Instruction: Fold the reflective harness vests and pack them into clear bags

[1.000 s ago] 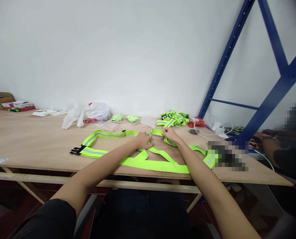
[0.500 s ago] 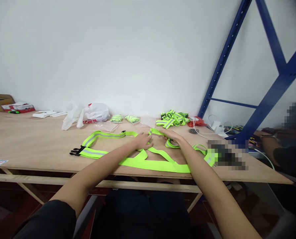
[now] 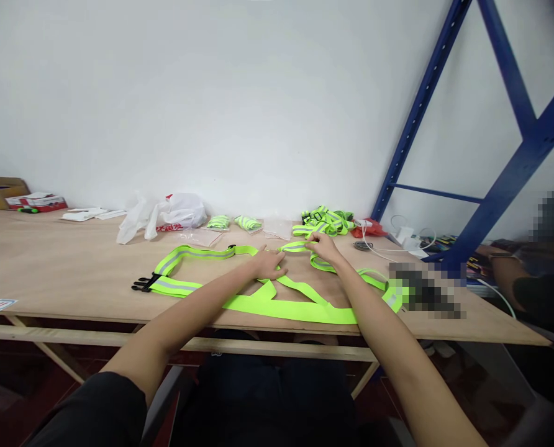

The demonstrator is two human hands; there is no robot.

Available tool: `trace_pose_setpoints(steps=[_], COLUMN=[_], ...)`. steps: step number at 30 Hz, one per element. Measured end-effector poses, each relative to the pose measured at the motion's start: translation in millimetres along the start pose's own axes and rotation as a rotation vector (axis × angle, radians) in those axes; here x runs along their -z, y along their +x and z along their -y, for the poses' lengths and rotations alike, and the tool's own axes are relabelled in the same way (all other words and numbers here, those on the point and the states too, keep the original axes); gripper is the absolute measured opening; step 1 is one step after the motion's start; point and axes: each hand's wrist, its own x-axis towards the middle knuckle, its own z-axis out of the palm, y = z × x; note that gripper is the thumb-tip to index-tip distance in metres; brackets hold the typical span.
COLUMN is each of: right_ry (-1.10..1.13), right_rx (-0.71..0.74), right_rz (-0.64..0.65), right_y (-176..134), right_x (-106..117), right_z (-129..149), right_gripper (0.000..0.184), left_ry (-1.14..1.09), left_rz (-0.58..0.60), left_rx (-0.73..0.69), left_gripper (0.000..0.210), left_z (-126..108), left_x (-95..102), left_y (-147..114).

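Note:
A neon-yellow reflective harness (image 3: 295,310) with grey stripes lies spread along the table's front, its black buckle (image 3: 143,283) at the left end. My left hand (image 3: 269,264) rests on its straps near the middle, palm down with the fingers stretched out and apart. To the right, my right hand (image 3: 324,249) pinches the upper strap (image 3: 295,247) between thumb and fingers. Below that hand the strap loops round and runs on to the right end, where a blurred patch hides part of it.
At the wall lie a heap of similar harnesses (image 3: 326,220), two packed bundles (image 3: 247,223), clear bags (image 3: 277,228) and a white plastic bag (image 3: 184,211). A blue metal frame (image 3: 472,230) stands at the right beside cables. Another person's arm (image 3: 507,282) shows at far right.
My right hand has turned from lying flattish over the strap to pinching it, with the knuckles raised. The upper strap now runs straighter between my hands. My left hand stays nearly in place.

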Motion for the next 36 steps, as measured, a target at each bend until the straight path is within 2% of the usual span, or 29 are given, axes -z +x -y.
trace_pose_setpoints(steps=[5,9,21,25,31,36], right_ry=[-0.176,-0.286,-0.322,-0.383,-0.506,-0.598], right_rx=[0.029,0.015,0.025,-0.006,-0.055,-0.178], right_rz=[-0.160,-0.208,0.024,0.082,0.068,0.028], right_y=[1,-2,-4,-3,-5,-6], right_x=[6,13,14,15,13,15], right_z=[-2,-4,-25,-34,-38,-38], right_gripper=[0.004,0.012,0.024,0.037,0.046,0.047], left_ry=[-0.004,-0.008,-0.042,-0.043,-0.047,-0.043], left_rz=[0.002,0.005,0.000,0.002,-0.002,-0.005], left_rx=[0.011,0.015,0.052,0.060,0.049,0.048], left_gripper=[0.037,0.036,0.043,0.042,0.042,0.042], left_z=[1,2,4,4,3,3], left_x=[1.5,2.3,-3.8,-3.7,-2.1,-2.4], left_y=[1,1,0,0,-1,-1])
